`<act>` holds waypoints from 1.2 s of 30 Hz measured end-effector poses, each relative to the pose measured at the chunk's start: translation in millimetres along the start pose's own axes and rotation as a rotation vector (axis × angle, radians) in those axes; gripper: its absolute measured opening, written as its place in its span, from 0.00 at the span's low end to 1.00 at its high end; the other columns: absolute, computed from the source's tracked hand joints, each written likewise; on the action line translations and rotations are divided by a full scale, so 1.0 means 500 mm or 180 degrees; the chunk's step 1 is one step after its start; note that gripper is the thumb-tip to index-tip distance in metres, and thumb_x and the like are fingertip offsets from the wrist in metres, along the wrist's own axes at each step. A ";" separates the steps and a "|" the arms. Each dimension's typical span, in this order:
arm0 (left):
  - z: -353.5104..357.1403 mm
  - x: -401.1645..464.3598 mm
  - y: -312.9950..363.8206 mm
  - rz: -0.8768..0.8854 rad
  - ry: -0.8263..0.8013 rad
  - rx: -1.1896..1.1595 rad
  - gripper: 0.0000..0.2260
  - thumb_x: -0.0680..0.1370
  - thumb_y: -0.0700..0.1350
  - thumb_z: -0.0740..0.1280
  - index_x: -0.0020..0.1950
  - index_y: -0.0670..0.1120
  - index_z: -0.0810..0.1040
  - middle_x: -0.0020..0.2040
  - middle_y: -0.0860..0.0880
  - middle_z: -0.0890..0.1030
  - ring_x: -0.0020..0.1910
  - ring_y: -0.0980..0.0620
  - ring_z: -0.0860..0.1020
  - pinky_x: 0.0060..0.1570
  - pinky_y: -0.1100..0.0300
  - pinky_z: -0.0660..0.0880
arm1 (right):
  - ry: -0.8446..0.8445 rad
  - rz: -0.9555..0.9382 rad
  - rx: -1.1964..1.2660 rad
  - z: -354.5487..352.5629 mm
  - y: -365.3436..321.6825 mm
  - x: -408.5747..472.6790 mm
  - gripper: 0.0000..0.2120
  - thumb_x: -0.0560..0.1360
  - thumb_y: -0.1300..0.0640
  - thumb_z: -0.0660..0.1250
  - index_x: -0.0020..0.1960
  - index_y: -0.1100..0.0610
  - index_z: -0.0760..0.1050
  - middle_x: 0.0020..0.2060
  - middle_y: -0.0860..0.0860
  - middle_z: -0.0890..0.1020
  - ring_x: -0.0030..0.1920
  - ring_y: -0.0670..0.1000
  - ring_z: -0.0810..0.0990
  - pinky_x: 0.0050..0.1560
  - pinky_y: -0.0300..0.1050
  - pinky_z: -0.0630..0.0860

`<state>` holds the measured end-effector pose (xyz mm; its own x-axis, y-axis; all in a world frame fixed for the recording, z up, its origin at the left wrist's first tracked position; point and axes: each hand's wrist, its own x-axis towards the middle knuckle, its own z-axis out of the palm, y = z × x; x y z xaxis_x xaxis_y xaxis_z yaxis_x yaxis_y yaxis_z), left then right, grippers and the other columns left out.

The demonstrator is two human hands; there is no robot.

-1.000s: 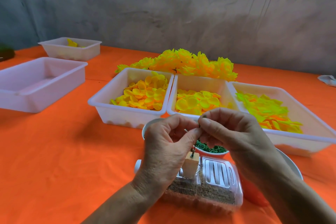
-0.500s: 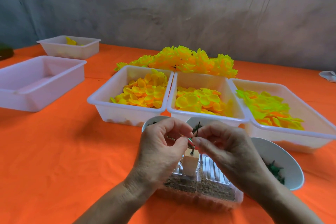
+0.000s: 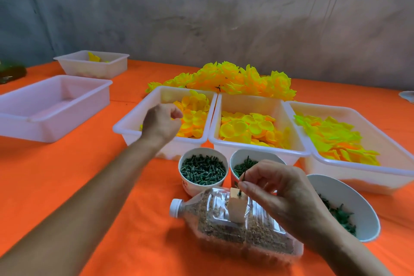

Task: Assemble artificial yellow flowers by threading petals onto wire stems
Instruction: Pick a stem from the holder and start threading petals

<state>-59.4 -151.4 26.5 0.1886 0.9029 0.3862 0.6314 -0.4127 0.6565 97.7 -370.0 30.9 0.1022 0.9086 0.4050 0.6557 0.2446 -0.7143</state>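
Three petal trays (image 3: 257,105) sit side by side mid-table (image 3: 67,186) w/ finished flowers (image 3: 224,78) piled behind them. Two cups (image 3: 202,170) & a bowl (image 3: 349,199) stand before them; bottle (image 3: 235,226) lies near your front edge. Two more trays (image 3: 53,105) toward the left edge.

My left hand (image 3: 161,121) hovers over the left petal tray (image 3: 134,119), fingers curled above the yellow petals (image 3: 193,116). My right hand (image 3: 284,190) pinches a thin green wire stem (image 3: 242,182) standing in a small block (image 3: 237,207) atop a lying plastic bottle (image 3: 235,228). I see finished flowers (image 3: 226,79) heaped behind the trays.
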 end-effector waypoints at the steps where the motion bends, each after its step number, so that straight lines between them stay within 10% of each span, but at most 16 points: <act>1: -0.002 0.032 -0.018 -0.0077 -0.0117 0.0284 0.10 0.73 0.34 0.64 0.50 0.42 0.83 0.50 0.43 0.83 0.51 0.43 0.79 0.50 0.54 0.74 | -0.0019 0.0012 0.0029 -0.001 0.000 0.000 0.15 0.69 0.65 0.74 0.31 0.48 0.77 0.28 0.44 0.78 0.30 0.42 0.74 0.33 0.34 0.69; 8: 0.019 0.134 -0.047 0.0063 -0.1079 0.1330 0.14 0.76 0.35 0.61 0.57 0.46 0.80 0.59 0.44 0.78 0.54 0.44 0.77 0.46 0.55 0.73 | -0.0163 0.0059 0.0247 -0.010 -0.002 0.008 0.13 0.68 0.66 0.74 0.30 0.51 0.78 0.27 0.43 0.78 0.28 0.41 0.73 0.31 0.32 0.68; 16: -0.008 0.179 -0.117 -0.0566 -0.0845 0.1497 0.13 0.76 0.36 0.62 0.59 0.40 0.79 0.60 0.39 0.78 0.58 0.41 0.77 0.56 0.53 0.74 | -0.0214 0.0031 0.0396 -0.014 0.001 0.010 0.15 0.67 0.67 0.74 0.29 0.51 0.78 0.26 0.46 0.77 0.27 0.41 0.72 0.30 0.32 0.66; 28: 0.009 0.180 -0.156 -0.0301 -0.2008 0.2071 0.24 0.73 0.39 0.69 0.69 0.46 0.70 0.63 0.43 0.75 0.59 0.46 0.75 0.51 0.59 0.72 | -0.0230 0.0051 0.0603 -0.009 0.009 0.015 0.03 0.64 0.52 0.71 0.34 0.50 0.79 0.28 0.55 0.80 0.28 0.55 0.76 0.29 0.46 0.71; 36: 0.019 0.188 -0.154 -0.0142 -0.2124 0.2230 0.17 0.73 0.38 0.69 0.61 0.45 0.78 0.59 0.45 0.79 0.52 0.49 0.78 0.42 0.64 0.70 | -0.0324 0.0042 0.0655 -0.010 0.016 0.017 0.03 0.64 0.52 0.71 0.31 0.48 0.79 0.26 0.55 0.80 0.26 0.46 0.76 0.29 0.40 0.71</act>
<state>-83.4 -33.3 6.1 0.4053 0.8876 -0.2189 0.9128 -0.4062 0.0430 107.5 -362.1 31.6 0.0269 0.9391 0.3425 0.4872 0.2869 -0.8248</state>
